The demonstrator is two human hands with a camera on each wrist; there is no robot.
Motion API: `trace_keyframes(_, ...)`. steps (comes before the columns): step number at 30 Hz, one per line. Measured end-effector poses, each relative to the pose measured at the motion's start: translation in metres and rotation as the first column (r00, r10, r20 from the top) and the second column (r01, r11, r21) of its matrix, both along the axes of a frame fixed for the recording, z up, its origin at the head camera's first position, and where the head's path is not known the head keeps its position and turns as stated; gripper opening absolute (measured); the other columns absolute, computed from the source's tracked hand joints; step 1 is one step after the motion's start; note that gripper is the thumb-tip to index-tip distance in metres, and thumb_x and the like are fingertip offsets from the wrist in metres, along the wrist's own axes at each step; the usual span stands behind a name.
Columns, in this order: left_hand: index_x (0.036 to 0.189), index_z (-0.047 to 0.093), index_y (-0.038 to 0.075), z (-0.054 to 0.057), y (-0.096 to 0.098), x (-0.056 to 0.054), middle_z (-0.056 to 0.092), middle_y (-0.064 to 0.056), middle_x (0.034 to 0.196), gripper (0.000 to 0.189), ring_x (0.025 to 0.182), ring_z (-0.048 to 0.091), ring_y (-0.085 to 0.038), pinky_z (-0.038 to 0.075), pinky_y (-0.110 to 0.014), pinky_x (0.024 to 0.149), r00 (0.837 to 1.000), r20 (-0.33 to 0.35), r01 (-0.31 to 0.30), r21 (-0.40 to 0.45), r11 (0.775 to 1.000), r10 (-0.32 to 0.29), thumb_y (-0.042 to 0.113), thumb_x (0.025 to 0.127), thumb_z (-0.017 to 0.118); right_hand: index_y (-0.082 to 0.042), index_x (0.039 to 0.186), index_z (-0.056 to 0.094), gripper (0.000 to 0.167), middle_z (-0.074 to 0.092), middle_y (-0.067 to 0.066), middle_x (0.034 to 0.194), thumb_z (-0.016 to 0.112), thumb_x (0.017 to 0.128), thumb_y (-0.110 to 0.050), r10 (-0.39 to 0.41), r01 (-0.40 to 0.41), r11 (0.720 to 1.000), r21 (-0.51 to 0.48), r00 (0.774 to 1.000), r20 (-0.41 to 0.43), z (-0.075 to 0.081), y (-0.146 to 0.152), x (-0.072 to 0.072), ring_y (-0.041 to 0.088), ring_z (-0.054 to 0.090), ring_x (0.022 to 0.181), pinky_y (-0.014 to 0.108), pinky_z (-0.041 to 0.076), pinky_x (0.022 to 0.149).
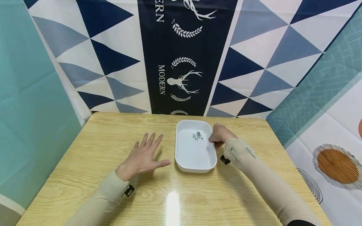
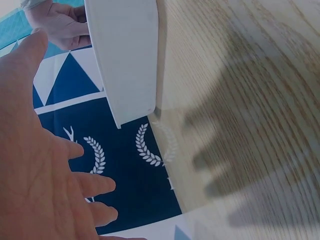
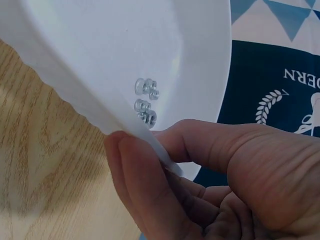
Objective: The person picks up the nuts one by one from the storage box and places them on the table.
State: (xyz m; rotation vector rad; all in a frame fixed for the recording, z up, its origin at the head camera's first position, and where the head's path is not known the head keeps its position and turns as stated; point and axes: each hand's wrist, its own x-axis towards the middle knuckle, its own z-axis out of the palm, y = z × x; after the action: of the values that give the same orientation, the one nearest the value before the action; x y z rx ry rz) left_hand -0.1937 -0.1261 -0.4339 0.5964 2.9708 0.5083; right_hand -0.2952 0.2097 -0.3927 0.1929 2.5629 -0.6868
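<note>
A white rectangular tray (image 1: 194,157) with rounded corners is on the wooden table. Several small shiny metal pieces (image 1: 198,136), ring-shaped like nuts, lie inside it toward the back; the right wrist view shows these nuts (image 3: 145,87) loosely grouped near the wall. My right hand (image 1: 222,135) pinches the tray's right rim, with the thumb on the inner side and the fingers outside. To the left of the tray my left hand (image 1: 142,158) is spread over the table, fingers straight and holding nothing. In the left wrist view the tray's outer side (image 2: 125,60) faces that hand, with a space between them.
The light wooden table (image 1: 85,163) extends around the tray. A patterned cloth (image 1: 181,72) hangs behind its back edge. Teal fabric (image 1: 34,103) hangs on the left, and a patterned curtain (image 1: 331,125) hangs on the right.
</note>
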Motion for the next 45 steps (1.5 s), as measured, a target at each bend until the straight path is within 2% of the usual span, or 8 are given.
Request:
trace_keyframes(6,0.166,0.014,0.027,0.001,0.001,-0.001,0.013,-0.015,0.172,0.109,0.159,0.004,-0.042,0.018,-0.075,0.118,1.0,0.005,-0.001,0.002,1.0,0.001,0.086,0.083,0.052,0.008,0.107,0.062,0.02,0.069,0.015,0.075,0.066,0.091,-0.002,-0.003,0.003,1.0,0.007,1.0,0.017,-0.001,0.002,0.0,0.016,0.066,0.049,0.028,0.059,0.056)
trace_keyframes(14,0.166,0.014,0.027,0.004,0.0,-0.002,0.014,-0.016,0.172,0.111,0.159,0.005,-0.043,0.019,-0.075,0.117,1.0,-0.012,-0.008,0.009,1.0,0.008,0.091,0.082,0.047,0.007,0.097,0.066,0.012,0.063,0.01,0.063,0.063,0.091,-0.002,-0.023,0.024,0.999,-0.026,1.0,0.02,-0.003,0.003,0.002,0.014,0.062,0.045,0.026,0.056,0.052)
trace_keyframes(22,0.166,0.016,0.024,0.011,0.0,-0.005,0.015,-0.018,0.171,0.107,0.158,0.007,-0.044,0.02,-0.075,0.116,0.999,-0.038,0.002,0.002,1.0,-0.001,0.083,0.085,0.053,0.006,0.095,0.069,0.014,0.064,0.009,0.06,0.062,0.092,-0.006,-0.016,0.015,1.0,0.007,0.999,0.052,-0.008,0.003,-0.001,0.013,0.06,0.045,0.023,0.053,0.051)
trace_keyframes(28,0.166,0.016,0.025,0.021,0.006,-0.013,0.018,-0.016,0.171,0.108,0.158,0.01,-0.044,0.023,-0.074,0.117,0.996,-0.085,0.018,-0.005,1.0,-0.018,0.085,0.084,0.052,0.006,0.093,0.07,0.014,0.063,0.009,0.058,0.061,0.091,-0.006,-0.012,0.01,1.0,0.029,0.998,0.058,-0.006,0.003,0.0,0.012,0.06,0.044,0.021,0.05,0.049)
trace_keyframes(34,0.166,0.018,0.026,0.035,0.012,-0.025,0.024,-0.015,0.17,0.109,0.154,0.024,-0.046,0.036,-0.069,0.112,0.988,-0.145,0.059,0.007,0.998,-0.058,0.087,0.082,0.052,0.008,0.102,0.066,0.018,0.065,0.01,0.059,0.062,0.09,-0.004,-0.013,0.01,0.999,0.048,0.998,0.056,-0.004,0.0,0.0,0.012,0.06,0.045,0.022,0.051,0.049)
trace_keyframes(38,0.166,0.018,0.026,0.044,0.018,-0.033,0.026,-0.014,0.169,0.108,0.152,0.03,-0.046,0.042,-0.065,0.11,0.984,-0.153,0.101,0.035,0.994,-0.095,0.085,0.083,0.054,0.008,0.104,0.065,0.019,0.063,0.009,0.058,0.061,0.09,-0.004,-0.013,0.01,0.998,0.058,0.999,0.051,-0.006,0.001,-0.002,0.012,0.06,0.045,0.021,0.051,0.049)
trace_keyframes(45,0.165,0.021,0.024,0.055,0.035,-0.049,0.033,-0.009,0.167,0.106,0.145,0.047,-0.034,0.053,-0.058,0.099,0.98,-0.148,0.138,0.041,0.99,-0.131,0.084,0.084,0.052,0.009,0.107,0.064,0.02,0.061,0.008,0.058,0.062,0.091,-0.003,-0.009,0.006,0.997,0.08,0.999,0.041,-0.008,-0.004,-0.003,0.013,0.059,0.045,0.021,0.05,0.048)
